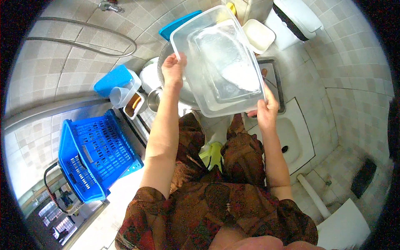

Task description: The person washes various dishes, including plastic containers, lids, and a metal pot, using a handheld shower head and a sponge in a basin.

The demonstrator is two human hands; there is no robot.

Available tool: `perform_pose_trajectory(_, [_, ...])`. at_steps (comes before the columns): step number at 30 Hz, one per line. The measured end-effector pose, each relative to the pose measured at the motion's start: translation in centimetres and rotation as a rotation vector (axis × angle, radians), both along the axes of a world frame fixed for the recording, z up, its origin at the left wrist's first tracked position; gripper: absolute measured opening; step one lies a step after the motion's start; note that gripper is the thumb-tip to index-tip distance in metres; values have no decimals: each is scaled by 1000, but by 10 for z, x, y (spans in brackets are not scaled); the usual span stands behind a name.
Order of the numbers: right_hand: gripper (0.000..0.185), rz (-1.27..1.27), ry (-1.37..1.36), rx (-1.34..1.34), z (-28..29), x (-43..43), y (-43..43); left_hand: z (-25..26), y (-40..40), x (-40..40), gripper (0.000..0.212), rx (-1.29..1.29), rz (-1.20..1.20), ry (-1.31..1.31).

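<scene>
A large clear plastic storage box (200,84) is held up in front of me, tilted, with light shining off its wet-looking base. My left hand (174,68) grips the rim on its left side. On the lower right corner, my right hand (265,109) holds the rim, with some fingers hidden behind the wall. Partly covered by the box, a large round metal basin (163,51) lies beneath it. Behind the box leans a blue plastic lid (178,25).
Left are a blue plastic basket (103,156), a small metal pot (154,100) and a clear plastic cup (119,97). A cream tub (258,36), a white bin (281,28) and a dark-rimmed tray (278,84) stand right. A floor basin with a drain (290,134) lies lower right.
</scene>
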State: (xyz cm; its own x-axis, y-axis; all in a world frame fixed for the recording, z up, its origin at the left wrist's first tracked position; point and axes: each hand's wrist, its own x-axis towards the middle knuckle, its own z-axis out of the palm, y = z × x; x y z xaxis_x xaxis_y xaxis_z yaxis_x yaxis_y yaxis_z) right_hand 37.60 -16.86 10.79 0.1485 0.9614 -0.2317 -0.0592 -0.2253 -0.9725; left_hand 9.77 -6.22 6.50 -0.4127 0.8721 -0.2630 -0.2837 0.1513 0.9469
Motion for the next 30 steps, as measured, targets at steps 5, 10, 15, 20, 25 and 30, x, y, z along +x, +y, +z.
perform_pose_trajectory(5, [51,72,-26,23,2,-3,7,-31,-9,-9,32,-499,-39,964])
perform_pose_trajectory(10, [51,104,-85,6,-23,25,-2,-10,-13,31,42,-614,-231,1077])
perform_pose_trajectory(15, [55,137,27,-87,-23,27,-12,-17,-14,28,26,-665,-244,1123])
perform_pose_trajectory(20, [53,107,-20,-95,-41,44,-3,-47,-14,24,33,-623,-225,1029])
perform_pose_trajectory(25, [49,210,-128,-90,-98,89,21,-101,-32,28,36,-551,-379,850])
perform_pose_trajectory(30, [45,265,-196,-250,-99,129,39,-83,-58,82,36,-518,-268,345])
